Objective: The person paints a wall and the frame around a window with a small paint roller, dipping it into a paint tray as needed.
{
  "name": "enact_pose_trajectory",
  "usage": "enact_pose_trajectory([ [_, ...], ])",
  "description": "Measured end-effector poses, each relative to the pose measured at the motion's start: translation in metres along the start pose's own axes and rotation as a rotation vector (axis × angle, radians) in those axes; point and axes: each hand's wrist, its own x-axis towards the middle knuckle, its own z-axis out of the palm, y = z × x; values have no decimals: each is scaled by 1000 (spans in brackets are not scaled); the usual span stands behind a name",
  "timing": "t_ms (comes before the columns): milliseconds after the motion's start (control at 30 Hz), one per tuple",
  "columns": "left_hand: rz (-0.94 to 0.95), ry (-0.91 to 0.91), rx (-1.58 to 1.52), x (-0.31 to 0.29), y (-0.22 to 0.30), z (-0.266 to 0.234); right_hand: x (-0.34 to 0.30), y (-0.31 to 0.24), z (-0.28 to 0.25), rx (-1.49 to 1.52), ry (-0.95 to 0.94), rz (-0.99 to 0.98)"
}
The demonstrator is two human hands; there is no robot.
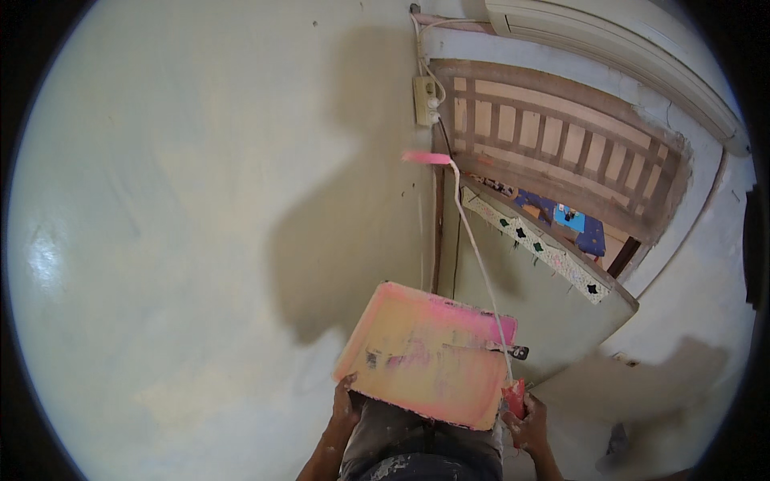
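Note:
My left hand (346, 405) is closed on the near left edge of a paint tray (417, 321). The tray is smeared yellow, peach and pink, and it sits tilted in front of my body. In my right hand (529, 426) is the red handle of a paint roller (482, 260), with my fingers wrapped round it. A long pale rod runs from there up to the narrow pink roller sleeve (425, 158), at the left wall near the corner. Whether the sleeve touches the wall is hard to tell. A dark-handled tool (520, 352) lies across the tray's right edge.
A pale wall (184, 200) fills the left, with my shadow on it. Up in the corner hang a socket box (425, 100) and cables. To the right are a barred wooden opening (553, 132), a ledge with patterned trim (533, 244) and an air conditioner (618, 40).

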Motion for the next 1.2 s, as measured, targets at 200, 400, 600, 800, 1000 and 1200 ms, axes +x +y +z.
enact_pose_trajectory([
  [200,160,-76,-188,35,14,8,-6,-11,-9,-5,30,67],
  [400,188,-196,-231,96,32,34,-14,-2,-26,-134,69,106],
  [600,221,-237,-270,159,28,6,-54,14,-49,-326,35,140],
  [800,117,-321,-260,144,24,47,-69,-6,-86,-441,-103,346],
  [1000,99,-215,-315,138,28,44,-38,-28,-89,-548,-222,253],
  [1200,127,-195,-311,139,26,34,-20,-43,-91,-635,-281,238],
])
